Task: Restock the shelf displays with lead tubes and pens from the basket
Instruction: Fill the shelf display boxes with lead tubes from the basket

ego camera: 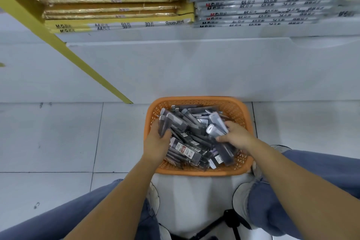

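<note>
basket (194, 99) of lead tubes (188, 152), left hand (157, 143), right hand (238, 136) gripping some

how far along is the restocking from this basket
Early, by the look of it. Done: nothing I can see; the shelf in view holds only stacked paper packs. In hand: the left hand grips a few lead tube packs at the left side of the basket, and the right hand grips more on the right. Left: the basket is heaped with packs, all to be shelved.
</note>
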Motion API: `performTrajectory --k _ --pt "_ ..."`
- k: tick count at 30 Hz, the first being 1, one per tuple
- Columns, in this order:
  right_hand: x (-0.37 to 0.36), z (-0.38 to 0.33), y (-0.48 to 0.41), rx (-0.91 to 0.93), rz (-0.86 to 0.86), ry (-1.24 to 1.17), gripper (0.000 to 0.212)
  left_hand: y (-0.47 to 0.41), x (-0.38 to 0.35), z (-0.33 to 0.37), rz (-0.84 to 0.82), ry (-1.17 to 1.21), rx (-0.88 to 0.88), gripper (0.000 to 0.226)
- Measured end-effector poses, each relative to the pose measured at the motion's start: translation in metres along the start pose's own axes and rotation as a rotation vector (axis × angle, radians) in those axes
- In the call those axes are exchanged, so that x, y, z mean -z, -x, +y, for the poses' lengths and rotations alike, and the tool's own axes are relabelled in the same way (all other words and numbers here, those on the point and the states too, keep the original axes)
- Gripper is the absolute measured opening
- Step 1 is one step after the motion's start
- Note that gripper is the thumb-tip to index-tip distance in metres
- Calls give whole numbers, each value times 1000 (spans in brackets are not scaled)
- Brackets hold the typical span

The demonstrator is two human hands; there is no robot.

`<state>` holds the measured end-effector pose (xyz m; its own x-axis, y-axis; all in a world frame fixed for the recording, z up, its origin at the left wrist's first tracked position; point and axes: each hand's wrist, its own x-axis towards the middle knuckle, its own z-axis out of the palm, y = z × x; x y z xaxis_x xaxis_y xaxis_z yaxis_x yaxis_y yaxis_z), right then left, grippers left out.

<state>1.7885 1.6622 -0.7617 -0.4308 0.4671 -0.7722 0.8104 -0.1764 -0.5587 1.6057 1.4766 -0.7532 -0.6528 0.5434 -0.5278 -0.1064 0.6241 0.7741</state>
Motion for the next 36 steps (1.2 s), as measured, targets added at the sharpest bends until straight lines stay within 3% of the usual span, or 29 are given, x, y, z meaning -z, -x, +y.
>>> performTrajectory --k 4,6,9,12,16,20,26,31,36 --pt "25 -39 26 189 59 -29 35 10 0 36 -174 98 65 12" --pt "33 -66 45 299 84 -149 33 19 0 66 -303 190 60 23" --pt "34 -112 88 477 68 -422 24 40 5 116 -464 366 -25 36" --pt "24 -149 133 637 52 -626 20 71 15 164 -570 470 -172 24" --pt "14 -182 187 785 120 -671 20 107 40 207 -494 474 -299 23" --pt "33 -207 231 874 227 -405 12 138 71 241 -538 380 -365 22" --pt "81 -249 284 966 183 -205 22 162 108 295 -481 265 -470 41" --pt "101 -274 298 1073 215 -248 10 163 110 323 -504 313 -548 34" --pt "95 -279 286 1109 242 -252 27 158 104 328 -448 388 -569 25"
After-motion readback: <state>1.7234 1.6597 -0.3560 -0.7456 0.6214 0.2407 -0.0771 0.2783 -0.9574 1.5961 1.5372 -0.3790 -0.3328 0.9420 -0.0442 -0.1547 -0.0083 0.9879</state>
